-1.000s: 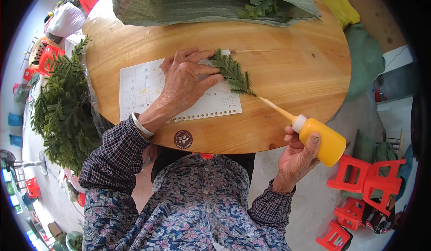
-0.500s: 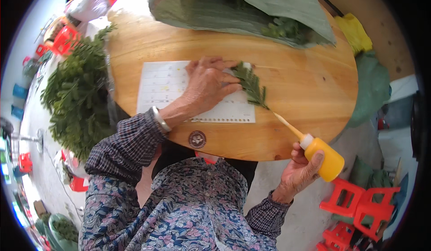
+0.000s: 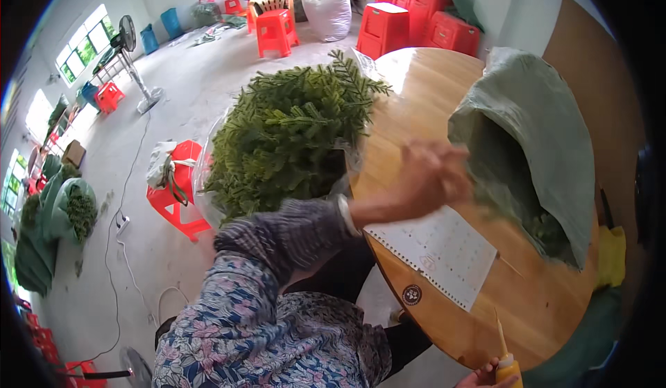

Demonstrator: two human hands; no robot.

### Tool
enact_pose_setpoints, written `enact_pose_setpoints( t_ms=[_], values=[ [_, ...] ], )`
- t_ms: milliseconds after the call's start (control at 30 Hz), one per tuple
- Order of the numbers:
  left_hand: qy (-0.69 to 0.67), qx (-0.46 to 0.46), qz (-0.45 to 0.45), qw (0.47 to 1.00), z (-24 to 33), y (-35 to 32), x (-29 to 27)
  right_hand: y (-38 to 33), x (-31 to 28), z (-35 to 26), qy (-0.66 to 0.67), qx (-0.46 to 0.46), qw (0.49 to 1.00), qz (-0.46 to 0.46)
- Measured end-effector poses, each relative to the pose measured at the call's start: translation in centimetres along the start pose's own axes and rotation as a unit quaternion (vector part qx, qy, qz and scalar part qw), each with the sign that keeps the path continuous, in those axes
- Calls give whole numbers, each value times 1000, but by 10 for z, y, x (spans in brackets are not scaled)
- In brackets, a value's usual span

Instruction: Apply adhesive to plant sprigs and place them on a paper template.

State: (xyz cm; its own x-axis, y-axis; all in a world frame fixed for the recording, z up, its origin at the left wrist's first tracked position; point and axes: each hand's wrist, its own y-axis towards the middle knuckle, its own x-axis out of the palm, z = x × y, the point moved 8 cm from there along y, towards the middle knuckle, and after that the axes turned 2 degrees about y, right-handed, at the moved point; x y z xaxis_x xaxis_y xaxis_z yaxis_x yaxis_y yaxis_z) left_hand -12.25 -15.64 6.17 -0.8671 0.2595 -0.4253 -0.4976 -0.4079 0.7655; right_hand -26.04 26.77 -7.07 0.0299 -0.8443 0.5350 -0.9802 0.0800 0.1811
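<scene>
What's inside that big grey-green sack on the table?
The sack shows some green sprigs near the lower end of its opening. Deeper in, it's dark and covered, so I can't tell.

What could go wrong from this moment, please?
The right hand holds the yellow bottle with its nozzle pointing up near the table's edge; a squeeze or tilt might let some of its contents drip.
The left hand, blurred here, is close to the printed sheet and the open green sack; it could perhaps shift the sheet or catch the sack.
</scene>
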Motion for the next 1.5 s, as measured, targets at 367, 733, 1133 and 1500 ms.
enact_pose_setpoints(
  t_ms=[367,733,1133,1500],
  values=[
    [578,-109,92,803,-57,23,-188,-19,15,-24,11,17,998,55],
    [94,124,-228,961,-12,29,154,-22,44,-14,92,-17,992,85],
    [-400,-210,-153,879,37,190,199,-24,26,-12,3,-47,998,43],
    [-440,111,-274,848,80,279,118,-32,32,-22,-33,-77,993,78]
  ],
)
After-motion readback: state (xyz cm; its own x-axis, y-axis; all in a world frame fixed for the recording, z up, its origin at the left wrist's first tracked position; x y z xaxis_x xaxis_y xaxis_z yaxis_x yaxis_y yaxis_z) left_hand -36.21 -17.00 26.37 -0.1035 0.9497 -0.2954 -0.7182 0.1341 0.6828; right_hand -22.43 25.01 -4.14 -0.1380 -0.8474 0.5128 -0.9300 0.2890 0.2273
